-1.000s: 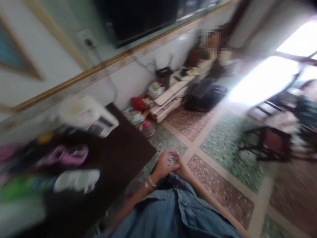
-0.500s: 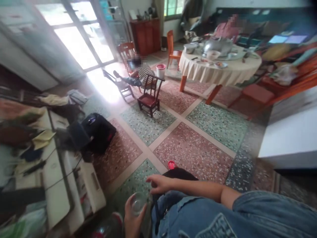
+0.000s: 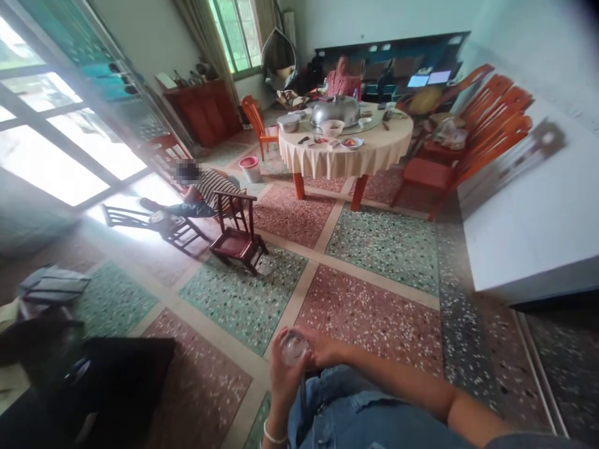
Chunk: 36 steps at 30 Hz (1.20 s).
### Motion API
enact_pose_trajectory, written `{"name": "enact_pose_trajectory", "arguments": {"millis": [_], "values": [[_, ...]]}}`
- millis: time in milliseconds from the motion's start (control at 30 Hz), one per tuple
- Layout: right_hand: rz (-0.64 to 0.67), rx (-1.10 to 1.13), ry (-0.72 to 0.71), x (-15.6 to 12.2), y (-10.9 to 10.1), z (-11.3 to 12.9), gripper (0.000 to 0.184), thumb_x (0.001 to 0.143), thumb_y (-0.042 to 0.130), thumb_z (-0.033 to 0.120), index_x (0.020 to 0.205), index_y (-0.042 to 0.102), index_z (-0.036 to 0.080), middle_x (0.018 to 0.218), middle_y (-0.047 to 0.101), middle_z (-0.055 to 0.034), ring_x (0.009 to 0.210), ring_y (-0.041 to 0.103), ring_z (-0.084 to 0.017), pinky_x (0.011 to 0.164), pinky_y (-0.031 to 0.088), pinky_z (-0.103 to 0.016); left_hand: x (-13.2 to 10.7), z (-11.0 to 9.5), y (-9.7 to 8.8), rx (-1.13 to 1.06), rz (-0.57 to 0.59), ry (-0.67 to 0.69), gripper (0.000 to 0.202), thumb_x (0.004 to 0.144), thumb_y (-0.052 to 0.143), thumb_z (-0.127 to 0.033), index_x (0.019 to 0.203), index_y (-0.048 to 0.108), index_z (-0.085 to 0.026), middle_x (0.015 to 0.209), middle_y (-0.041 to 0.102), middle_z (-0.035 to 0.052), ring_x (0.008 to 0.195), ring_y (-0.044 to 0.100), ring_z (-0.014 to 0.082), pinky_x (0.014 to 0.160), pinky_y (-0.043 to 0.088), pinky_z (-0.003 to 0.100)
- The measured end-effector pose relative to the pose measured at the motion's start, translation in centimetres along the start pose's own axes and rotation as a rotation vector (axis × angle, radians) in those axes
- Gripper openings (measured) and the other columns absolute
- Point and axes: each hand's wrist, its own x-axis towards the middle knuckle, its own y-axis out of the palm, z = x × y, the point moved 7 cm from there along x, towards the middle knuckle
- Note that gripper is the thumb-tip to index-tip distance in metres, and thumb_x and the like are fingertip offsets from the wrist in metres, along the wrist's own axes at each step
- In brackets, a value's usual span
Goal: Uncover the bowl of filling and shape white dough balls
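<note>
A person in a denim shirt (image 3: pixel 337 418) stands on a terrazzo floor (image 3: pixel 374 312) of green and red squares, holding a small clear glass (image 3: pixel 294 348) close in front of the waist. The left hand (image 3: pixel 283 377), a bead bracelet (image 3: pixel 271 435) at its wrist, has its grip closed around the glass from below and keeps it upright. The right hand (image 3: pixel 325 352) meets the glass from the other side, fingertips touching it; whether that grip is clenched on the glass or only resting against it cannot be told.

Well apart, across the room, a round table (image 3: pixel 346 159) draped in a cream cloth carries a metal dome cover (image 3: pixel 336 111) and several bowls. A person in a red top (image 3: pixel 344 80) sits behind it. Stacked orange chairs (image 3: pixel 468 125) stand to its right, and a pink bucket (image 3: pixel 249 167) sits on the floor to its left. Nearer the bright glass doors (image 3: pixel 70 149), a person in a striped top (image 3: pixel 210 187) reclines on low seats, just beside a small dark-red wooden chair (image 3: pixel 238 234). A black bag (image 3: pixel 116 380) lies at lower left.
</note>
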Motion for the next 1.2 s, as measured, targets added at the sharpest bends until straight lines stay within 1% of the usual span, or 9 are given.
{"name": "enact_pose_trajectory", "arguments": {"millis": [100, 233, 400, 500, 633, 733, 900, 1000, 1200], "values": [[-0.131, 0.037, -0.012, 2.9, -6.8, 0.5, 0.043, 0.090, 0.059, 0.040, 0.126, 0.051, 0.016, 0.126, 0.053, -0.0098, 0.113, 0.054, -0.023, 0.097, 0.047, -0.047, 7.2, -2.0, 4.7, -0.045, 0.114, 0.062, 0.066, 0.062, 0.078, -0.047, 0.118, 0.054, -0.021, 0.130, 0.054, 0.0138, 0.120, 0.056, 0.0302, 0.104, 0.044, 0.049], [-0.251, 0.079, -0.006, 8.4, -13.2, -0.7, 0.045, 0.091, 0.059, 0.040, 0.128, 0.049, 0.017, 0.124, 0.054, -0.0098, 0.109, 0.056, -0.022, 0.094, 0.050, -0.045, 16.9, -2.9, 8.4, -0.084, 0.236, 0.109, 0.065, 0.057, 0.082, -0.043, 0.114, 0.058, -0.020, 0.126, 0.055, 0.0138, 0.119, 0.055, 0.0325, 0.102, 0.045, 0.051], [-0.346, 0.143, 0.000, 18.4, -21.0, -2.5, 0.041, 0.091, 0.058, 0.039, 0.124, 0.052, 0.015, 0.118, 0.057, -0.0088, 0.103, 0.059, -0.020, 0.091, 0.052, -0.042, 29.8, -2.7, 12.2, -0.149, 0.413, 0.105, 0.069, 0.066, 0.076, -0.049, 0.121, 0.051, -0.016, 0.118, 0.058, 0.0137, 0.107, 0.061, 0.0282, 0.091, 0.053, 0.046], [-0.413, 0.182, -0.002, 24.0, -26.6, -2.4, 0.041, 0.091, 0.058, 0.039, 0.124, 0.052, 0.015, 0.119, 0.056, -0.0089, 0.105, 0.058, -0.020, 0.092, 0.051, -0.043, 38.0, -4.1, 14.6, -0.161, 0.535, 0.101, 0.064, 0.073, 0.073, -0.048, 0.123, 0.049, -0.016, 0.119, 0.058, 0.0118, 0.105, 0.060, 0.0252, 0.090, 0.053, 0.046], [-0.540, 0.221, -0.012, 29.3, -34.5, -2.1, 0.042, 0.091, 0.058, 0.039, 0.126, 0.051, 0.016, 0.122, 0.055, -0.0094, 0.107, 0.057, -0.021, 0.093, 0.050, -0.044, 48.3, -7.0, 18.5, -0.119, 0.661, 0.094, 0.045, 0.086, 0.062, -0.040, 0.123, 0.053, -0.016, 0.124, 0.056, 0.0107, 0.108, 0.058, 0.0233, 0.091, 0.051, 0.045], [-0.635, 0.244, -0.012, 32.2, -40.4, -3.1, 0.042, 0.091, 0.058, 0.039, 0.126, 0.050, 0.016, 0.122, 0.055, -0.0093, 0.107, 0.057, -0.021, 0.094, 0.050, -0.045, 54.8, -8.4, 22.7, -0.098, 0.725, 0.093, 0.041, 0.088, 0.059, -0.038, 0.122, 0.054, -0.016, 0.121, 0.058, 0.0098, 0.106, 0.059, 0.0223, 0.091, 0.051, 0.045], [-0.667, 0.271, 0.005, 37.4, -51.1, -6.5, 0.041, 0.092, 0.057, 0.039, 0.125, 0.051, 0.016, 0.120, 0.056, -0.0089, 0.104, 0.058, -0.020, 0.092, 0.051, -0.043, 63.7, -9.3, 30.8, -0.107, 0.720, 0.098, 0.042, 0.087, 0.062, -0.036, 0.123, 0.052, -0.016, 0.122, 0.057, 0.0095, 0.108, 0.058, 0.0230, 0.093, 0.050, 0.047], [-0.631, 0.275, -0.001, 40.8, -57.9, -7.3, 0.040, 0.092, 0.058, 0.039, 0.123, 0.052, 0.015, 0.117, 0.057, -0.0085, 0.102, 0.059, -0.019, 0.090, 0.052, -0.042, 68.6, -10.9, 35.0, -0.109, 0.667, 0.102, 0.046, 0.086, 0.064, -0.035, 0.126, 0.050, -0.017, 0.121, 0.057, 0.0094, 0.105, 0.059, 0.0225, 0.090, 0.052, 0.045], [-0.538, 0.246, -0.023, 47.3, -69.3, -6.1, 0.039, 0.092, 0.058, 0.039, 0.122, 0.053, 0.015, 0.113, 0.059, -0.0078, 0.099, 0.060, -0.018, 0.088, 0.053, -0.040, 78.5, -14.9, 40.2, -0.050, 0.562, 0.136, 0.049, 0.082, 0.067, -0.037, 0.123, 0.051, -0.017, 0.119, 0.058, 0.0092, 0.106, 0.058, 0.0233, 0.092, 0.050, 0.047]]}}
